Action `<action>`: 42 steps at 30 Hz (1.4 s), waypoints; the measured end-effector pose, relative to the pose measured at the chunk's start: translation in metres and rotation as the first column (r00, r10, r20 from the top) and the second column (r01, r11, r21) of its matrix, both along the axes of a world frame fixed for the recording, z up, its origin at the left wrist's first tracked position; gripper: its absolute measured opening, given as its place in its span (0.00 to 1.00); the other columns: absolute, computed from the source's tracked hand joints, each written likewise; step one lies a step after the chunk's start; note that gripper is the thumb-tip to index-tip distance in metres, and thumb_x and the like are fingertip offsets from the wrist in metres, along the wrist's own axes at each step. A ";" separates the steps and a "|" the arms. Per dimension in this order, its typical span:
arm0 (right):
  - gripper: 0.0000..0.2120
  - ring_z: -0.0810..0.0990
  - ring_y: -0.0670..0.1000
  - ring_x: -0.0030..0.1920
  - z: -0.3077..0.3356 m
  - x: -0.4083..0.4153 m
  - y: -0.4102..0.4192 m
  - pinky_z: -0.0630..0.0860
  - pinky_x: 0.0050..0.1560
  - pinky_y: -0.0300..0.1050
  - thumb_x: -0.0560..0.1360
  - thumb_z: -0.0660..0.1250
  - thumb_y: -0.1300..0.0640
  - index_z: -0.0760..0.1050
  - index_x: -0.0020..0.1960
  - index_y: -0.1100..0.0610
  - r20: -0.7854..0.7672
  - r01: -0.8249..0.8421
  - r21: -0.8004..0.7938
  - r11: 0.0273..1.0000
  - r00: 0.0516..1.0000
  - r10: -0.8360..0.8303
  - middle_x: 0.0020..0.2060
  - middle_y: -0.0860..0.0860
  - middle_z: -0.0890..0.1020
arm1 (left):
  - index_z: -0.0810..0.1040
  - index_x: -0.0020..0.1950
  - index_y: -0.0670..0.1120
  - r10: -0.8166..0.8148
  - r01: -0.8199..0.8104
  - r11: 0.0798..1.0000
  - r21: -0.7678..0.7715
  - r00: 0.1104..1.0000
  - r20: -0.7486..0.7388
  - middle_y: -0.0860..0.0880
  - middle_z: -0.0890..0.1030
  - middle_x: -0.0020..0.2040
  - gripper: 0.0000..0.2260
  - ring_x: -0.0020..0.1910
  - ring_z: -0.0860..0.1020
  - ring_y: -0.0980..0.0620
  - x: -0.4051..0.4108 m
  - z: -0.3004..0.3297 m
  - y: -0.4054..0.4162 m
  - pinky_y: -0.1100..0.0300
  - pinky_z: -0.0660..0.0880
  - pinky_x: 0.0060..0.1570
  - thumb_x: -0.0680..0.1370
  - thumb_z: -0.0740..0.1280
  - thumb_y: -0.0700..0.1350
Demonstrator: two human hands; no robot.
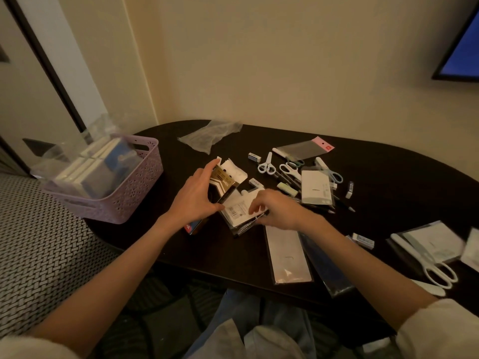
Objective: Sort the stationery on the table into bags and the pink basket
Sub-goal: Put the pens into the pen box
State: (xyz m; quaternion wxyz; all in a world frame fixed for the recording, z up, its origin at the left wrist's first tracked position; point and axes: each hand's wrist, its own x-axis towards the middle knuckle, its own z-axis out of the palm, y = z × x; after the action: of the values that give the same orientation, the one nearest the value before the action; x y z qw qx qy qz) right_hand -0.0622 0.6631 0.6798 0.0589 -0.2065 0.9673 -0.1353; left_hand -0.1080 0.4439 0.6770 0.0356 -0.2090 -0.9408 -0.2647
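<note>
My left hand grips a gold-and-black pack at the middle of the dark table, thumb and fingers curled round its edges. Beside it, my right hand pinches a flat white packet with a barcode that lies on a small stack of packs. The pink basket stands at the table's left end, filled with white and blue packets in clear bags. An empty clear bag lies at the back.
Several scissors, erasers and pens lie scattered behind my right hand. Long sleeves of stationery lie at the front edge. White scissors and bagged packs sit at the right. A woven-pattern seat is on the left.
</note>
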 end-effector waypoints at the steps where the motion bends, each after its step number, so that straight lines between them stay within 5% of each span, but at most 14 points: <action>1: 0.13 0.73 0.45 0.53 -0.005 0.000 -0.002 0.74 0.53 0.40 0.74 0.71 0.55 0.78 0.57 0.51 -0.004 -0.024 0.041 0.999 1.000 0.024 0.53 0.48 0.75 | 0.48 0.78 0.55 0.004 -0.004 1.000 0.009 1.000 0.001 0.46 0.66 0.72 0.52 0.69 0.68 0.47 0.000 0.000 -0.001 0.48 0.70 0.65 0.64 0.80 0.48; 11: 0.09 0.68 0.48 0.59 -0.019 0.000 -0.005 0.70 0.57 0.43 0.75 0.69 0.55 0.79 0.54 0.53 -0.048 -0.087 0.060 0.994 0.995 0.090 0.56 0.50 0.74 | 0.49 0.77 0.56 0.019 -0.017 0.997 0.081 1.000 -0.014 0.46 0.67 0.71 0.51 0.69 0.68 0.47 0.001 0.007 -0.001 0.49 0.69 0.65 0.65 0.79 0.47; 14: 0.07 0.70 0.46 0.59 -0.011 0.002 0.003 0.71 0.60 0.44 0.77 0.67 0.56 0.77 0.54 0.53 -0.073 -0.031 -0.154 0.988 0.997 0.020 0.56 0.49 0.75 | 0.49 0.77 0.55 0.027 -0.025 0.995 0.098 1.000 -0.016 0.45 0.67 0.70 0.51 0.68 0.68 0.46 -0.001 0.010 0.001 0.49 0.69 0.65 0.65 0.79 0.46; 18: 0.06 0.78 0.47 0.44 0.000 0.005 0.018 0.78 0.46 0.44 0.81 0.58 0.58 0.68 0.57 0.53 -0.073 0.189 -0.431 0.882 0.967 -0.243 0.44 0.46 0.77 | 0.50 0.78 0.55 0.001 -0.001 0.995 0.099 1.000 0.000 0.46 0.66 0.71 0.50 0.69 0.68 0.47 -0.003 0.010 0.008 0.52 0.67 0.64 0.65 0.79 0.46; 24: 0.12 0.77 0.51 0.52 -0.017 -0.014 0.062 0.75 0.52 0.46 0.79 0.64 0.57 0.70 0.60 0.57 0.030 0.484 -0.179 0.857 0.873 -0.487 0.53 0.55 0.78 | 0.50 0.78 0.55 -0.069 0.067 0.992 0.107 0.997 0.018 0.48 0.66 0.71 0.51 0.69 0.67 0.50 -0.003 0.008 0.024 0.55 0.67 0.64 0.65 0.80 0.47; 36: 0.11 0.74 0.50 0.46 -0.035 -0.014 0.086 0.70 0.45 0.42 0.79 0.63 0.53 0.72 0.57 0.59 -0.046 0.591 0.060 0.805 0.807 -0.589 0.49 0.55 0.77 | 0.50 0.78 0.56 -0.103 0.103 0.990 0.094 0.995 0.000 0.49 0.66 0.72 0.51 0.70 0.67 0.51 -0.005 0.016 0.046 0.55 0.65 0.66 0.64 0.80 0.47; 42: 0.11 0.71 0.51 0.48 -0.029 -0.012 0.101 0.69 0.48 0.43 0.80 0.62 0.57 0.71 0.60 0.60 0.018 0.510 0.102 0.854 0.858 -0.514 0.56 0.58 0.73 | 0.50 0.78 0.56 -0.104 0.103 0.991 0.082 0.995 0.005 0.49 0.66 0.72 0.52 0.70 0.67 0.50 -0.006 0.018 0.046 0.53 0.66 0.66 0.64 0.80 0.47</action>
State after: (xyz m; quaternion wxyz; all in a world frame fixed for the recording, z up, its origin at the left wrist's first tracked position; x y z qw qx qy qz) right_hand -0.0741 0.7640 0.6505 0.0520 0.0641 0.9910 -0.1051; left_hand -0.1139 0.4900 0.6949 0.0261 -0.2545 -0.9173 -0.3052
